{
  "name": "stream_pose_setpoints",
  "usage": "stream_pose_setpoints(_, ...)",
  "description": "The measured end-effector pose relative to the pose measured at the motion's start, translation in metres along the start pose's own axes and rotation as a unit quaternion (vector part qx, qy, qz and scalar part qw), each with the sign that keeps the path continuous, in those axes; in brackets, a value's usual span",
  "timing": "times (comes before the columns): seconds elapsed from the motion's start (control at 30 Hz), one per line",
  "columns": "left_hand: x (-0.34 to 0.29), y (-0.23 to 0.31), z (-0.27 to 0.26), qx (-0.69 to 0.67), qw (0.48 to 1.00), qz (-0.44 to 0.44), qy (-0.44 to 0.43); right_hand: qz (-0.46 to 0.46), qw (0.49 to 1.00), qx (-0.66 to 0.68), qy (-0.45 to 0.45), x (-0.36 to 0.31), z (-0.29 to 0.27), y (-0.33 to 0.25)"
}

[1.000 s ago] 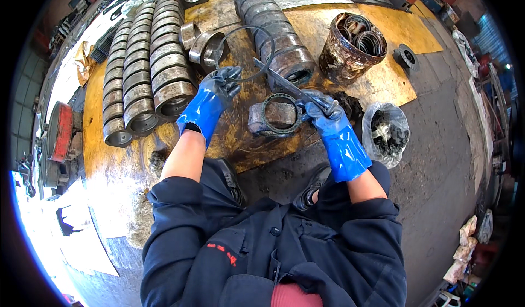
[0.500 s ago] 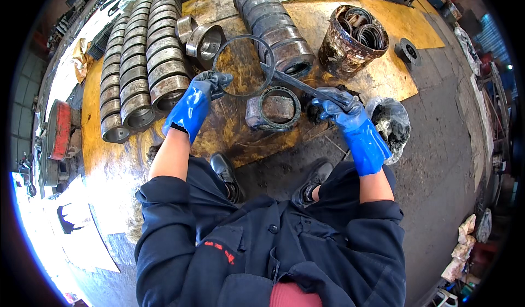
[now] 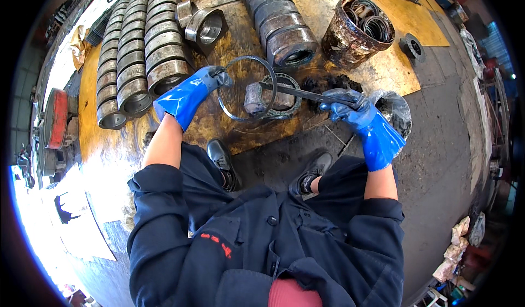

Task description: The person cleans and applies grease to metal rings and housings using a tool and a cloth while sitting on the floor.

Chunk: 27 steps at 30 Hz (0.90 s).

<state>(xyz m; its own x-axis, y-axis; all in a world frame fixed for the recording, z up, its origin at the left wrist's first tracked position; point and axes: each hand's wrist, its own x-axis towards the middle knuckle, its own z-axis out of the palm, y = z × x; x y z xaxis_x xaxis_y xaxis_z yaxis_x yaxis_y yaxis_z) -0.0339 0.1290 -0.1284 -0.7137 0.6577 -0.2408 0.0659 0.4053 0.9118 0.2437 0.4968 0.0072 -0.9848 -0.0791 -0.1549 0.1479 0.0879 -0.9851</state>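
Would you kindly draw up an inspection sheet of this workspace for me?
Surface: yellow sheet, darkly stained.
Job's things: thin ring, held up; dark flat bar, its tip overlapping the ring in view, contact unclear.
Clutter: rows of metal sleeves; rusty bucket holding rings; dark clump; clear plastic bag with dark contents, partly hidden.
Hands: both blue-gloved; left hand holds the ring, right hand grips the bar.
Cables: nothing seen.
Surroundings: grey floor, dirty; red-and-grey round part at far left.
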Motion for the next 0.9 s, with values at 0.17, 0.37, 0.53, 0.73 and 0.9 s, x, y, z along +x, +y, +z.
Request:
stream_pose_setpoints(0.17, -0.033, 0.049, 0.003, 0.256, 0.966, 0.042, -0.004, 0.000, 0.999, -0.014, -0.049, 0.002, -0.001, -0.006)
stream_pose_setpoints(0.37, -0.054, 0.090, 0.012, 0.415, 0.892, 0.171, -0.048, 0.021, 0.998, -0.012, -0.062, 0.000, 0.000, -0.017)
stream_pose_setpoints(0.53, -0.064, 0.112, 0.030, 0.449, 0.872, 0.186, -0.059, 0.029, 0.996, -0.025, -0.084, 0.004, 0.000, -0.018)
stream_pose_setpoints(0.73, -0.066, 0.135, 0.051, 0.522, 0.833, 0.136, -0.122, 0.006, 0.991, -0.072, -0.111, 0.011, -0.003, -0.022)
stream_pose_setpoints(0.9, -0.075, 0.161, 0.056, 0.531, 0.834, 0.076, -0.132, -0.109, 0.985, -0.056, -0.123, 0.023, -0.009, -0.013)
